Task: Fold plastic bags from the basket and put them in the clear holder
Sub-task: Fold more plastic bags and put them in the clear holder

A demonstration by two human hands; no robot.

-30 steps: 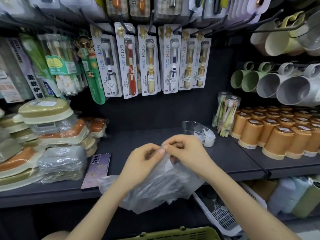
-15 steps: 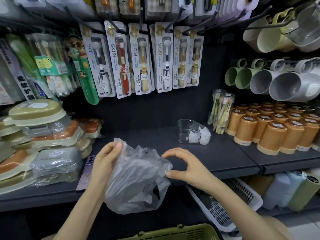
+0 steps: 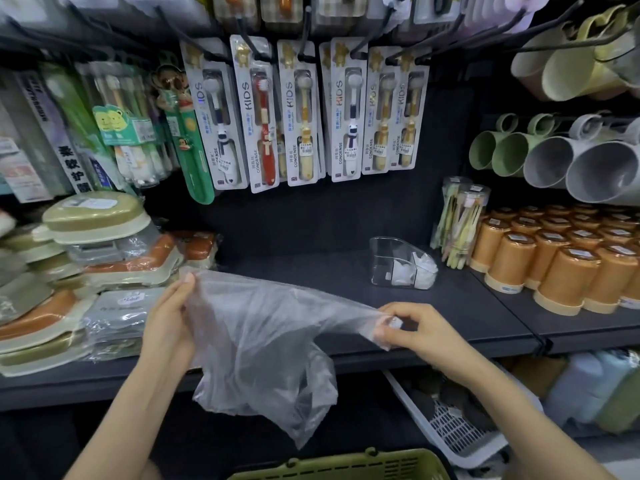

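A thin translucent plastic bag (image 3: pixel 263 348) hangs stretched between my hands over the front edge of the dark shelf (image 3: pixel 467 306). My left hand (image 3: pixel 169 317) holds its left top edge. My right hand (image 3: pixel 412 327) pinches the bag's other end, pulled out into a narrow strip. The rest of the bag droops below the shelf edge. The clear holder (image 3: pixel 401 263) stands on the shelf behind my right hand, with folded white bags in its compartments. The green basket (image 3: pixel 346 465) shows only its rim at the bottom.
Stacked soap boxes (image 3: pixel 90 271) fill the shelf's left side. Orange cups (image 3: pixel 561 268) and a tube of toothbrushes (image 3: pixel 460 223) stand at the right. Carded kids' toothbrushes (image 3: pixel 301 112) hang above. A white slatted basket (image 3: pixel 450 424) sits below the shelf at the right.
My hands have moved apart, stretching the bag out wide. My right hand, open beside the bag half a second ago, now pinches its right end.
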